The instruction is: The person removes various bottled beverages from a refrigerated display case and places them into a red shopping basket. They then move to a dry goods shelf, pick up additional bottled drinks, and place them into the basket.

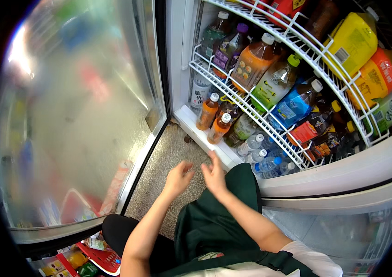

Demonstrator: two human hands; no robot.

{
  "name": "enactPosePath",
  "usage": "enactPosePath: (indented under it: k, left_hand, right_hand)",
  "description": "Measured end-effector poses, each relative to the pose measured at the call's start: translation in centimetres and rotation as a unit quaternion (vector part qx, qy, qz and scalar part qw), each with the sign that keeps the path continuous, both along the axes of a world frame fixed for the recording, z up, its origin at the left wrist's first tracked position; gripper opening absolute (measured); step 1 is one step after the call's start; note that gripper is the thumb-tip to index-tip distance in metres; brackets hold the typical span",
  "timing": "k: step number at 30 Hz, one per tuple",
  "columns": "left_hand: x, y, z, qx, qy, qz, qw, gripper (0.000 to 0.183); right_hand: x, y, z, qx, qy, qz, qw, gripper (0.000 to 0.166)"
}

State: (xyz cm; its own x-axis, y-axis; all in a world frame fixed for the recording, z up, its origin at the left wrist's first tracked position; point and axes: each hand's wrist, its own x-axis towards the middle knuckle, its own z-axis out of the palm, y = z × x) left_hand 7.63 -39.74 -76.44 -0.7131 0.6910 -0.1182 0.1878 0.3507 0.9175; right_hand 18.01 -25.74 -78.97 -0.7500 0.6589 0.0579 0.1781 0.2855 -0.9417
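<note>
My left hand (pixel 178 178) is in mid-air over the speckled floor (pixel 163 152), fingers apart and curved, holding nothing. Close on its right, my right hand (pixel 214 173) is also empty, with its index finger pointing towards the white sill (pixel 199 133) of an open drinks fridge. Two small orange-labelled bottles with white caps, one further back (pixel 208 112) and one nearer (pixel 219 128), stand at the sill's edge. Clear water bottles (pixel 250 144) stand lower down to the right. On the wire shelf (pixel 237 97) above are large drink bottles, among them an orange-labelled one (pixel 253 65) and a blue-labelled one (pixel 291 107).
The fogged glass door (pixel 78 121) stands open at the left. An upper wire shelf (pixel 306 45) holds a yellow-labelled bottle (pixel 353 43) and others. A red plastic basket (pixel 104 259) with packaged goods lies at the bottom left. Another glass door (pixel 327 228) is at the lower right.
</note>
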Motion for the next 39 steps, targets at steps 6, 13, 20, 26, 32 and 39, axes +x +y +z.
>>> enactPosePath:
  k: [6, 13, 20, 26, 32, 39]
  left_hand:
    - [-4.3, 12.4, -5.0, -0.032, 0.088, 0.027, 0.995, 0.068]
    - [-5.7, 17.5, -5.6, -0.106, 0.018, -0.013, 0.994, 0.09]
    - [-4.6, 18.7, -5.8, -0.019, 0.048, 0.004, 0.999, 0.081]
    - [-4.6, 19.7, -5.8, -0.034, 0.063, 0.035, 0.997, 0.073]
    - [-4.1, 19.5, -4.9, -0.075, 0.067, 0.046, 0.994, 0.067]
    - [-3.2, 13.5, -0.8, -0.088, 0.135, -0.018, 0.987, 0.075]
  right_hand:
    - [-3.2, 10.0, -3.7, 0.033, -0.054, -0.088, 0.994, 0.065]
    - [-5.0, 12.8, -6.4, 0.029, -0.063, -0.072, 0.995, 0.07]
    - [-5.0, 13.5, -9.4, 0.081, -0.022, -0.082, 0.993, 0.07]
    - [-5.1, 13.1, -6.6, 0.056, -0.115, -0.053, 0.99, 0.071]
    - [-4.9, 12.2, -6.3, 0.035, -0.083, -0.052, 0.995, 0.07]
    - [-2.9, 7.6, -4.1, 0.032, -0.042, 0.002, 0.999, 0.072]
